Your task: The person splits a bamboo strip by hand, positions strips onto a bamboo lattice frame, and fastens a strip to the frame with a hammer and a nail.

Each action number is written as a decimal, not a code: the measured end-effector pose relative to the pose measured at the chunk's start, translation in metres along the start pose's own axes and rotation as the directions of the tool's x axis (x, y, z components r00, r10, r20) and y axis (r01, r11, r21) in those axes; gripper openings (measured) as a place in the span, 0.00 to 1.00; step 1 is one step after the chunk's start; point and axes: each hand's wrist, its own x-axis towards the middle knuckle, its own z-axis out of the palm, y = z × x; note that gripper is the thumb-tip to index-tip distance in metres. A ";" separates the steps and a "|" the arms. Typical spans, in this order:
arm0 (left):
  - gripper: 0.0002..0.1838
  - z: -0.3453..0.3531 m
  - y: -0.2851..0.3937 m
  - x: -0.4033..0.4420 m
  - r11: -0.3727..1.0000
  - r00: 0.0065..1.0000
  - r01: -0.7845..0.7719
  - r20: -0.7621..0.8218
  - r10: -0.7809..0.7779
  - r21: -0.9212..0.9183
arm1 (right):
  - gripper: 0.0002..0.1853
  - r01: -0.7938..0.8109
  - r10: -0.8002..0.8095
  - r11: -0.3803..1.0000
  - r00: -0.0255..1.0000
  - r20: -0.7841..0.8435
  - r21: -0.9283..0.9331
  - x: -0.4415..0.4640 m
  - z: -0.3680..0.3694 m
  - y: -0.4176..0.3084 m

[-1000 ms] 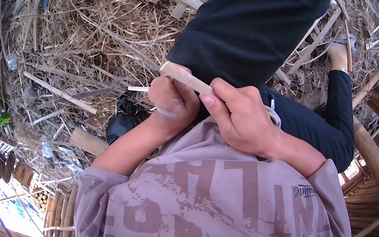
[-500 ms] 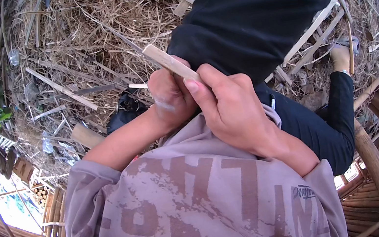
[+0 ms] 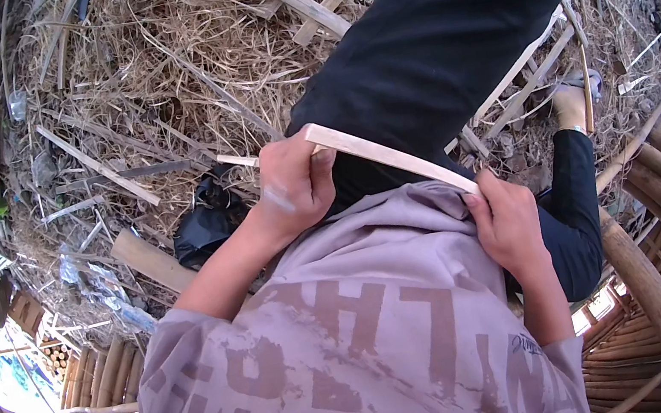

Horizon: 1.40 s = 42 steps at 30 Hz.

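Observation:
A long pale strip of bamboo or wood (image 3: 392, 157) spans the gap between my two hands, above the dark trousers, sloping down to the right. My left hand (image 3: 296, 179) is closed in a fist at its left end, with the thumb side beside the strip. Whether anything else is inside that fist is hidden. My right hand (image 3: 509, 213) pinches the right end between thumb and fingers. A short pale stick (image 3: 238, 161) shows just left of my left hand.
Dry shavings (image 3: 173, 32) and loose slats (image 3: 99, 165) cover the ground. A black bag (image 3: 208, 226) and a cut bamboo piece (image 3: 150, 259) lie left of my left forearm. Curved bamboo poles (image 3: 651, 294) stand at the right. A foot (image 3: 570, 106) shows at the right.
My right hand has moved right and down, away from my left hand. More of the strip now shows between the hands, with its left end at my left fist.

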 end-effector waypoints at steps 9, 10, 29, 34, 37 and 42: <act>0.11 0.007 0.005 0.002 0.976 0.974 0.166 -0.180 -0.139 0.143 | 0.15 0.016 -0.066 0.867 0.994 0.084 0.498 0.012 0.031 -0.038; 0.11 0.009 0.007 0.005 0.971 0.965 0.194 -0.204 -0.164 0.138 | 0.15 -0.003 -0.057 0.878 0.992 0.110 0.479 0.016 0.032 -0.042; 0.09 0.011 -0.014 0.024 0.943 0.935 0.275 -0.283 -0.215 0.190 | 0.18 -0.089 0.017 0.886 0.987 0.158 0.456 0.053 0.025 -0.063; 0.10 -0.003 -0.002 0.009 0.951 0.975 0.217 -0.091 -0.201 0.222 | 0.17 -0.118 -0.012 0.903 0.955 0.298 0.413 0.044 -0.010 -0.048; 0.06 -0.005 0.002 0.015 0.949 0.982 0.188 -0.047 -0.182 0.254 | 0.17 -0.209 -0.036 0.817 0.912 0.410 0.538 0.042 -0.025 -0.041; 0.06 -0.004 0.006 0.023 0.942 0.939 0.334 -0.103 -0.329 0.037 | 0.16 -0.211 -0.088 0.745 0.910 0.406 0.633 0.052 -0.007 -0.043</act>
